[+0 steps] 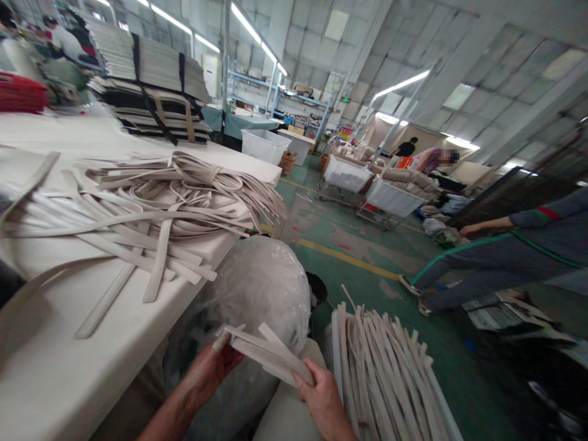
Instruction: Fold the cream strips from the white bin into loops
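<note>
Your left hand [209, 367] pinches one end of a thin sheaf of flat off-white strips [266, 352] and your right hand [321, 392] clamps the other, likely to square the edges. The sheaf sits low, in front of you. Upright bundle of matching strips [386, 380] is just to the right, loose strip tangle [184, 196] on the white table [68, 380] to the left, both within reach.

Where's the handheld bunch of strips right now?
Head view, bottom centre: the bunch of strips is held between the left hand and right hand, in front of the plastic bag, left of the strip stack.
</note>
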`<state>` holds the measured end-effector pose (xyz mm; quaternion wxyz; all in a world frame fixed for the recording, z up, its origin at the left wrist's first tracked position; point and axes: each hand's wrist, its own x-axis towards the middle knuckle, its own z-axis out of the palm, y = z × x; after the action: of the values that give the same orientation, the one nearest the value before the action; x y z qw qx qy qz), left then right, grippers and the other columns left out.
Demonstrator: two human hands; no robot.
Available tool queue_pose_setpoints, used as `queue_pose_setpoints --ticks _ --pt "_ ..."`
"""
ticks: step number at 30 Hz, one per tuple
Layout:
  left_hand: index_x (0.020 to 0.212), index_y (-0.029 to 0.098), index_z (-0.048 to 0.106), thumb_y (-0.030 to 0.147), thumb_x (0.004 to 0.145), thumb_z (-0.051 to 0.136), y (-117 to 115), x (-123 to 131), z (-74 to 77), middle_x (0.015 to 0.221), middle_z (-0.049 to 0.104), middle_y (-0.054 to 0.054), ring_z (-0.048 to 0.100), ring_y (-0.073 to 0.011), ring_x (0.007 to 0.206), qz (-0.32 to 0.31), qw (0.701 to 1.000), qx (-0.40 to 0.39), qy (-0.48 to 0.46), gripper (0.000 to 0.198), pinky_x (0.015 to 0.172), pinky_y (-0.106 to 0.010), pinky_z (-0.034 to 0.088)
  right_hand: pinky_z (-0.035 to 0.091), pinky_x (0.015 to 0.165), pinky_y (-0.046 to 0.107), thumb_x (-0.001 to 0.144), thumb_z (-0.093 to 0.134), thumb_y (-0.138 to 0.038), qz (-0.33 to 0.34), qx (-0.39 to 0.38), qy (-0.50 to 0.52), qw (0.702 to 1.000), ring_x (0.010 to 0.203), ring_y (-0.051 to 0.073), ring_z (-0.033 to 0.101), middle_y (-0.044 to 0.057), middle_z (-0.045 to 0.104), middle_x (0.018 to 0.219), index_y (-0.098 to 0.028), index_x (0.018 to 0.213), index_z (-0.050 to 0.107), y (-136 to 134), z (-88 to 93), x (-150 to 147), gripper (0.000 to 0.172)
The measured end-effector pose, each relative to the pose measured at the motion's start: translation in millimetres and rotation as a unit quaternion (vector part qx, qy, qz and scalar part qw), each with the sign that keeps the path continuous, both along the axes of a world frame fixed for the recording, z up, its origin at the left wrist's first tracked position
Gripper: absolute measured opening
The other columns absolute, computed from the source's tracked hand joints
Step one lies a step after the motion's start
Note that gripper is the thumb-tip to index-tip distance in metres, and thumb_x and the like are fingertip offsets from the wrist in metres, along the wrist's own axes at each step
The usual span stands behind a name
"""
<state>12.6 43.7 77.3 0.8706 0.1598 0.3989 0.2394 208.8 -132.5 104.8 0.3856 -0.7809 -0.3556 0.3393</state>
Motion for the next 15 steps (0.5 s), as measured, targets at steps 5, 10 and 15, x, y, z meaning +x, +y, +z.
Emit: queue_pose_setpoints --ticks 5,10,15 --pt "0.112 0.011 0.073 0.034 0.099 0.061 -1.2 -1.2 -1.1 0.101 0.079 -0.013 0.075 -0.02 0.088 -0.016 1.0 -0.005 0.01 0.03 0.08 -0.028 0.06 0.035 0.057 0.026 0.081 0.059 -0.058 -0.003 0.001 -0.014 1.0 0.057 0.016 0.048 0.0 0.052 0.059 -0.015 0.077 0.066 0.0 -6.1 -0.2 0.044" --pt "0.1 0.012 0.074 0.034 0.094 0.068 -1.3 -1.1 -10.0 0.096 0.079 -0.013 0.075 -0.0207 0.086 -0.034 0.999 0.006 0.02 0.024 0.08 -0.028 0.06 0.036 0.058 0.027 0.082 0.059 -0.053 0.004 0.019 -0.03 0.999 0.06 0.017 0.052 0.001 0.056 0.062 -0.015 0.079 0.069 -1.7 -7.1 -0.1 0.039" --pt "0.096 0.013 0.073 0.04 0.085 0.077 -7.4 -5.6 -11.6 0.097 0.078 -0.015 0.075 -0.0241 0.09 -0.049 0.997 0.031 0.051 0.03 0.081 -0.03 0.06 0.04 0.064 0.028 0.081 0.062 -0.046 0.009 0.011 -0.08 0.997 0.068 0.021 0.059 0.005 0.067 0.069 -0.017 0.081 0.072 1.4 -10.8 0.4 0.031"
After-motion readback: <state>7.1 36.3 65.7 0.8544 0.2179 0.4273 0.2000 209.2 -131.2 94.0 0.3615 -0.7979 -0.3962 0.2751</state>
